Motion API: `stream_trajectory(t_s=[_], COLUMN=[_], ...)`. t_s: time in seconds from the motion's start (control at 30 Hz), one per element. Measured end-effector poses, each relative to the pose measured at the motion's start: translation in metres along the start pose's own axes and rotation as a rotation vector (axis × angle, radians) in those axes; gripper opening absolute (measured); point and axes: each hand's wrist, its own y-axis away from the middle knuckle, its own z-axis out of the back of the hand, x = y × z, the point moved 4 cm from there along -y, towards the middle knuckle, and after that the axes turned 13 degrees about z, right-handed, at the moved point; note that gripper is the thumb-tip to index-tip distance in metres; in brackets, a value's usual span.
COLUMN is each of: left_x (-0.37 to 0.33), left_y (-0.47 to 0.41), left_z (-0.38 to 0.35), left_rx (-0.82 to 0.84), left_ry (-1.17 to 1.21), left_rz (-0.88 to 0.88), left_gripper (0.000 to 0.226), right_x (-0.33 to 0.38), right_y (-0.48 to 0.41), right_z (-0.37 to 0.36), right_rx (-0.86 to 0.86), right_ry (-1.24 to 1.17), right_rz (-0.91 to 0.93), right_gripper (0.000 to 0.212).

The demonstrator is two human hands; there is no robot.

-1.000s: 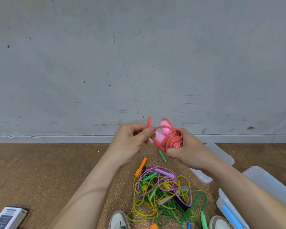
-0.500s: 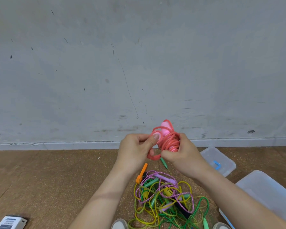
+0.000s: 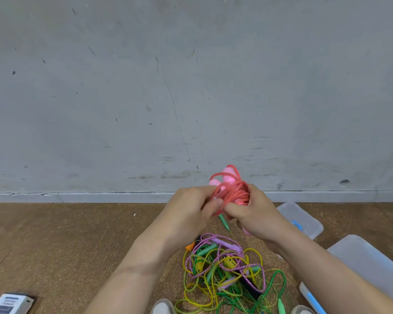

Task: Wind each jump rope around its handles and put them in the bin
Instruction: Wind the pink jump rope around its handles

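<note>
Both hands grip the red jump rope (image 3: 233, 192) wound on its pink handles — left hand (image 3: 192, 208) pinching a loop, right hand (image 3: 253, 214) curled round the bundle. Below them lies a tangled rope pile (image 3: 225, 271); the bin (image 3: 363, 265) sits right of the right hand.

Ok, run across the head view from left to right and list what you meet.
Small box → left hand → pink jump rope, gripped by both hands → right hand → clear lid → clear bin. The tangled rope pile spans under both hands, so it is left out.
</note>
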Motion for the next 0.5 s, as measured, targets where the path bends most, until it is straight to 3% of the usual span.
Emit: stream_trajectory(t_s=[0.13,0.23,0.27,0.33,0.4,0.5], left_x=[-0.004,-0.01,-0.009,-0.001,0.008,0.019], left_y=[0.007,0.012,0.01,0.006,0.003,0.007], left_z=[-0.005,-0.01,-0.009,-0.001,0.008,0.014], left_rx=[0.156,0.019,-0.031,-0.065,-0.01,0.217], left_ry=[-0.083,-0.228,-0.145,0.28,0.58,0.529], left_rz=[-0.099,-0.18,-0.145,0.047,0.203,0.241], left_gripper=[0.011,0.027,0.03,0.024,0.019,0.046], right_x=[0.003,0.005,0.006,0.007,0.009,0.013], right_y=[-0.001,-0.002,-0.001,-0.002,-0.005,-0.009], right_z=[-0.001,0.002,0.002,0.003,0.011,0.027], right_rx=[-0.025,-0.04,-0.04,-0.061,-0.11,-0.132], right_ry=[-0.064,-0.103,-0.123,-0.175,-0.22,-0.251], right_rz=[-0.012,-0.033,-0.037,-0.049,-0.055,-0.037], right_gripper=[0.03,0.026,0.025,0.02,0.013,0.01])
